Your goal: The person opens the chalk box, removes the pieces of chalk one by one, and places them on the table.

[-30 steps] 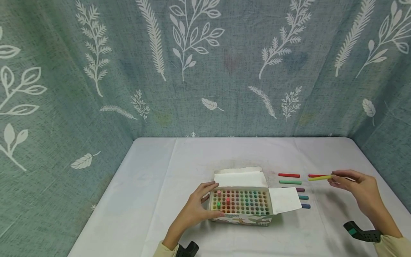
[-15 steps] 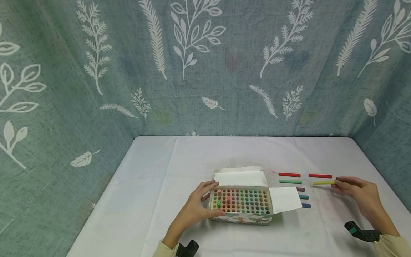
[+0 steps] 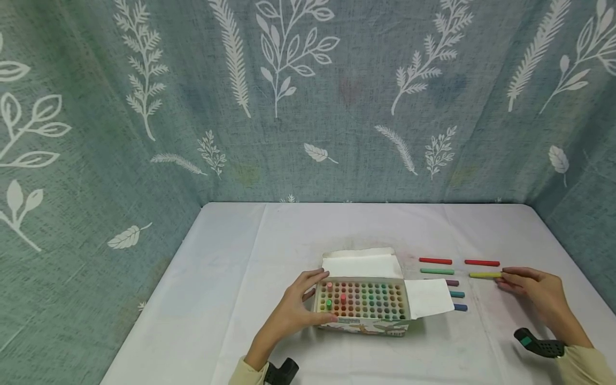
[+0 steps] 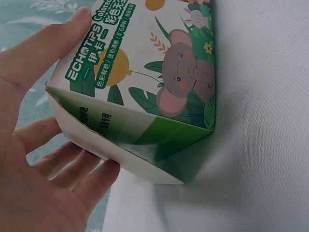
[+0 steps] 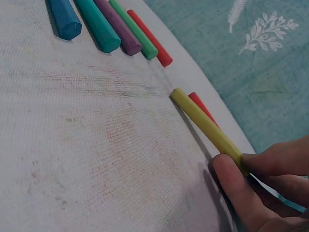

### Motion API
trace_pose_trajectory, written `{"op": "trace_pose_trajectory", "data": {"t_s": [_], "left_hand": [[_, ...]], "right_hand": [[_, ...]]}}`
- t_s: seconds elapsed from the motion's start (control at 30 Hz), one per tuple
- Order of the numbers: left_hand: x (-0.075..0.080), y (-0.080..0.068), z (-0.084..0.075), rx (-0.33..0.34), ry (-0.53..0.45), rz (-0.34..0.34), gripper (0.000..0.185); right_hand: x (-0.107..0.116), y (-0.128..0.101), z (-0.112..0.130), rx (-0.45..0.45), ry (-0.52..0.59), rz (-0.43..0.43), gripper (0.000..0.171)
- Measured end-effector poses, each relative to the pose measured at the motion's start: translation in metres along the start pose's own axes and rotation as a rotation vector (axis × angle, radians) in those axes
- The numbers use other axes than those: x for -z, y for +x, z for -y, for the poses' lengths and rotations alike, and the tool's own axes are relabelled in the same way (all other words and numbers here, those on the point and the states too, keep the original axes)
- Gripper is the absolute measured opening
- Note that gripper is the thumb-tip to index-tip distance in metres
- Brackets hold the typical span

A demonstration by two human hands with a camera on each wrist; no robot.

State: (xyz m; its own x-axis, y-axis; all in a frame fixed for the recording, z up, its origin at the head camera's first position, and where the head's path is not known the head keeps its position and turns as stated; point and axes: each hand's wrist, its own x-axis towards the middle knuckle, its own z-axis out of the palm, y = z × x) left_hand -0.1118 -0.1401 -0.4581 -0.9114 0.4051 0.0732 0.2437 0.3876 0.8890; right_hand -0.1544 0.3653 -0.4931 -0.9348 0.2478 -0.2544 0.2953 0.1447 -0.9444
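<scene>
In the head view my left hand (image 3: 293, 307) grips the left end of an open chalk box (image 3: 363, 326), thumb at the front edge and fingers toward the back corner. The left wrist view shows its elephant-printed front (image 4: 188, 72) and fingertips against a flap (image 4: 116, 154). Inside is a grid of round holes, where a few pink and green chalk ends stand up. Off to the right, my right hand (image 3: 541, 291) pinches one end of a yellow chalk stick (image 5: 207, 123) between thumb and finger. It lies close over the cloth, just in front of a red chalk stick (image 3: 482, 263).
Left of the yellow stick runs a column of chalk: red (image 3: 435, 261), green (image 3: 437, 271), purple (image 5: 118, 26), teal (image 5: 98, 26) and blue (image 5: 65, 21). The box's right flap (image 3: 428, 298) overlaps some of them. A leaf-patterned curtain (image 3: 289, 171) surrounds the white-covered table (image 3: 231, 321).
My right hand has lowered the yellow chalk toward the table and drawn it slightly nearer, uncovering the red stick behind. My left hand stays on the box.
</scene>
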Motion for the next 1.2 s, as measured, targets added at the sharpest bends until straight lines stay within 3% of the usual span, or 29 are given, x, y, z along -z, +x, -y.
{"op": "trace_pose_trajectory", "data": {"t_s": [0.2, 0.4, 0.93, 1.2], "left_hand": [[0.0, 0.001, 0.0, 0.001, -0.001, -0.001, 0.083], [0.0, 0.002, 0.0, 0.003, 0.006, 0.001, 0.084], [0.0, 0.001, 0.0, -0.018, 0.016, 0.004, 0.085], [-0.001, 0.001, 0.003, -0.016, 0.004, -0.004, 0.082]], "right_hand": [[0.0, 0.002, 0.002, -0.001, -0.049, -0.004, 0.05], [0.0, 0.003, 0.002, 0.014, -0.115, -0.006, 0.051], [-0.011, -0.007, 0.005, 0.021, -0.298, -0.115, 0.05], [-0.014, -0.018, 0.021, 0.135, -0.348, -0.109, 0.05]]}}
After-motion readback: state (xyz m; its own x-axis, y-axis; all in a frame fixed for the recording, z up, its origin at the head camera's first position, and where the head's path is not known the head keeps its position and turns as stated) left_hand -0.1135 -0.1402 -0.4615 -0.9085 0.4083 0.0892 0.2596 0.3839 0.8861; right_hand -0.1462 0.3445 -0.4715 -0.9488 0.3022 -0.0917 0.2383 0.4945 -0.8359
